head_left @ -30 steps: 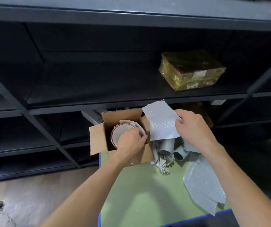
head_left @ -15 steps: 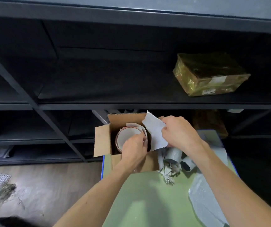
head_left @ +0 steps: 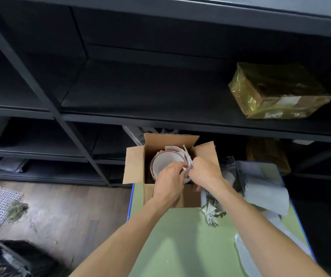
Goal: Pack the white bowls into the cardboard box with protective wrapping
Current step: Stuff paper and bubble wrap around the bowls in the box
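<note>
Status: mid-pack, roughly.

Already inside the cardboard box (head_left: 134,168): white bowl (head_left: 165,161), tipped on edge, opening toward the camera, reddish rim, left of centre in the box. More bowls behind or under it? Hidden, can't tell.

Wrapping sheet (head_left: 187,156) wedged upright between the bowl and the right box wall, top edge poking above the bowl's rim.

Left hand (head_left: 169,181): fingers curled over the bowl's near rim, gripping it. Right hand (head_left: 205,172): pinching the sheet's near edge, just beside the left hand, touching or nearly so. Looks like tucking padding down the side while steadying the bowl.

Box at the far left corner of the green worktop (head_left: 180,246), flaps open.

Not done yet, judging from this:
- padding not seated
- nothing over the bowl's open face
- flaps not folded, no tape seen

Spare wrap sheets (head_left: 266,188) loose on the worktop right of the box. Crumpled grey bundle (head_left: 212,210) right against the box's right wall, possibly another wrapped item waiting, can't tell. No bare bowls visible on the worktop.

Not part of the job: gold-film parcel (head_left: 278,92) on the dark shelf (head_left: 160,92) behind.
</note>
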The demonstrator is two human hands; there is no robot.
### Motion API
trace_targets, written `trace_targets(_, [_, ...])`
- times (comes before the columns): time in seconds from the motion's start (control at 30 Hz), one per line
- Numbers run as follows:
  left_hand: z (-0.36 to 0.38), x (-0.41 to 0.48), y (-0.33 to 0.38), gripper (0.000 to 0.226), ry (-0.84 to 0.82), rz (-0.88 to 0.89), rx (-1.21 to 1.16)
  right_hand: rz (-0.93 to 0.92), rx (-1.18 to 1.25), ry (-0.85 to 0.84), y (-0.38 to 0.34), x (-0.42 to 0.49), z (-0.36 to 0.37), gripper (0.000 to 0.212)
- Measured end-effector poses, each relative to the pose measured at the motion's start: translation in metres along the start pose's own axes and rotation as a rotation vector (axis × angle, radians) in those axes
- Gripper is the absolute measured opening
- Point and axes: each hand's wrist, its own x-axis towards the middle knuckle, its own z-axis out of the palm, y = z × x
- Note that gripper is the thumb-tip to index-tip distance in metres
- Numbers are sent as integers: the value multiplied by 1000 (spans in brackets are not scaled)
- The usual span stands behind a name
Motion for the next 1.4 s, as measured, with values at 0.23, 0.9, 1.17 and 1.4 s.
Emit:
trace_targets(0.23, [-9, -23, 3, 39, 22, 87, -12, -19, -4, 63, 8, 4, 4, 35])
trace_targets(0.9, [-44, 3, 10, 20, -247, 204, 543, -188, -269, 532, 32, 28, 26, 21])
trace_targets(1.17, [-49, 6, 3, 21, -270, 161, 554, -253, -163, 640, 39, 28, 33, 18])
trace_targets(1.4, [-50, 3, 4, 20, -299, 154, 544, -258, -123, 637, 43, 24, 40, 15])
